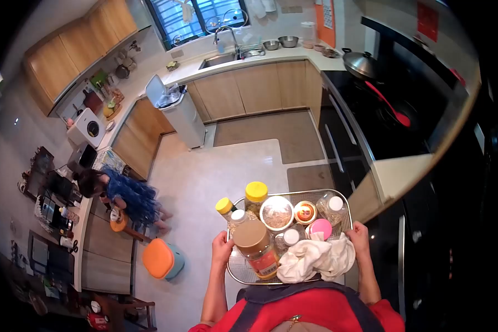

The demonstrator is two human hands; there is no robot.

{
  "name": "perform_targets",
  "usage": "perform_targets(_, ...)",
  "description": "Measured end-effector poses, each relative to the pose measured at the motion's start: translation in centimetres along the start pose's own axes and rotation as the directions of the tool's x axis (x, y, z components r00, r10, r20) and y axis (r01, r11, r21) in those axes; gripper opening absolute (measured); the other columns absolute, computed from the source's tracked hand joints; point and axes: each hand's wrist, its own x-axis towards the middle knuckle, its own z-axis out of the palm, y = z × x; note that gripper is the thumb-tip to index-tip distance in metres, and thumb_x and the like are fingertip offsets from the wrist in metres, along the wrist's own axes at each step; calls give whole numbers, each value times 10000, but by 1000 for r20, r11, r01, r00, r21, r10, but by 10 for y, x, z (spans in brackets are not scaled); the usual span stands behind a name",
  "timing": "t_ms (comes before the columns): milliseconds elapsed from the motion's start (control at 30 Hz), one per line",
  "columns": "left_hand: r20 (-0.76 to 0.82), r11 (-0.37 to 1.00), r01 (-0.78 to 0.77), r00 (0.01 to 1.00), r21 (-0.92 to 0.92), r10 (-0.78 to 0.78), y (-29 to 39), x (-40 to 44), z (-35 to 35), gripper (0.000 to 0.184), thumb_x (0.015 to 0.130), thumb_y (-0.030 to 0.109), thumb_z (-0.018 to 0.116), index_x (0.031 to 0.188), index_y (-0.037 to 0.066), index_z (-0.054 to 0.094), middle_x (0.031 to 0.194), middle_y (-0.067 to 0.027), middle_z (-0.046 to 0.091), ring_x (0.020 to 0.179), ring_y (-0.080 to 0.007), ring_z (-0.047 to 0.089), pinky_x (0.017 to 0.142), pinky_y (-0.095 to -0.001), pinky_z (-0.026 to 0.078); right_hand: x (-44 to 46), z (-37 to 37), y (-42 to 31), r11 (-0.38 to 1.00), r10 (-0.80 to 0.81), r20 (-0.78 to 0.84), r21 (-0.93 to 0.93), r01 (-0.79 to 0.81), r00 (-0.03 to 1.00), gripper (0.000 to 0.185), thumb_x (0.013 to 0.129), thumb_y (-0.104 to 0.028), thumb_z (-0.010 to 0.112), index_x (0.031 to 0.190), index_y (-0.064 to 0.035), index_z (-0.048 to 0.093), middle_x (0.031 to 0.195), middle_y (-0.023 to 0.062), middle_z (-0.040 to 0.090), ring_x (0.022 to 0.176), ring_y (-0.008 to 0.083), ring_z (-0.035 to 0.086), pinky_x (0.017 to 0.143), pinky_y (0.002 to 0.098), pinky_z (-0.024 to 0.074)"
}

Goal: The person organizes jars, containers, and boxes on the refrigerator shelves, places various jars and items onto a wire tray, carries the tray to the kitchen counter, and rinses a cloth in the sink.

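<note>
A wire-rimmed metal tray (310, 192) is held level in front of the red top and dark apron straps. My left hand (222, 249) is closed round its left edge, and my right hand (359, 238) grips the right edge. On the tray stand several jars: a large brown-lidded jar (253, 243), a yellow-lidded jar (256, 195), a smaller yellow-topped bottle (224, 208), a round container (276, 213), a pink-lidded jar (320, 228) and a white-capped jar (334, 206). A crumpled white cloth (315, 260) lies at the near right, partly over the tray's edge.
Another person (128, 193) in blue leans by the left counter near a wooden stool (120, 225). An orange-topped stool (159, 258) stands nearer. Ahead are an open-lidded bin (183, 119) and a sink (218, 60). A stove (365, 127) with pans is at the right.
</note>
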Motion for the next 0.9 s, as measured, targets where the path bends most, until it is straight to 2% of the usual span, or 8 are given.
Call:
perform_targets(100,-60,989,-31,998,-145,23,3,-16,23,117,721,32,649,699,48,535,624,52,458,566,-56,388,487,-231,311,33,-14,30,988,-81,49,-127,86,996,220,693,40,592,619,-91,432,552,-58,413,495,28,365,437,217,260)
perform_targets(233,-94,999,-11,996,-39,7,-5,-5,14,145,728,25,646,679,52,512,603,56,434,540,-42,366,469,-226,286,40,-6,-5,976,-162,121,-127,177,979,230,713,19,594,612,-93,419,570,-47,413,534,31,372,464,224,276)
perform_targets(367,-40,989,-60,998,-137,55,11,-1,16,141,706,22,634,656,38,504,590,56,427,534,-57,372,466,-244,298,10,0,-18,986,-136,11,-93,136,991,262,694,28,583,585,-96,380,569,-59,376,543,32,349,474,226,263)
perform_targets(433,25,989,-135,991,64,133,19,8,3,119,708,19,627,665,29,516,589,50,436,541,-67,386,474,-253,315,-9,5,-21,974,-138,-21,-185,131,990,270,700,31,571,590,-102,363,579,-61,345,555,37,325,476,230,255)
perform_targets(500,69,978,-140,989,153,131,12,10,-7,89,709,12,620,681,25,537,596,44,452,557,-70,407,489,-250,331,-41,9,-16,984,-139,-117,-129,124,983,267,699,32,566,591,-97,360,579,-59,340,551,41,325,473,237,255)
perform_targets(567,166,984,-159,971,-74,169,14,22,-12,81,702,13,623,685,29,545,605,45,460,566,-68,413,497,-245,336,-71,23,-26,978,-138,-193,-184,102,971,264,690,25,564,592,-88,347,575,-54,318,540,45,308,468,243,238)
perform_targets(733,239,975,-209,945,-82,223,8,69,4,62,693,-5,618,732,28,582,628,44,484,573,-64,420,507,-236,345,-37,17,4,977,-204,-203,-107,185,958,230,694,33,541,596,-91,373,573,-49,366,527,43,338,465,234,261)
perform_targets(900,160,964,-265,951,-15,264,-12,52,-5,86,691,-7,619,770,24,607,639,32,511,574,-63,429,501,-236,341,-50,24,-16,982,-188,-171,-35,185,967,212,676,19,550,594,-96,392,570,-49,391,534,46,354,470,232,278)
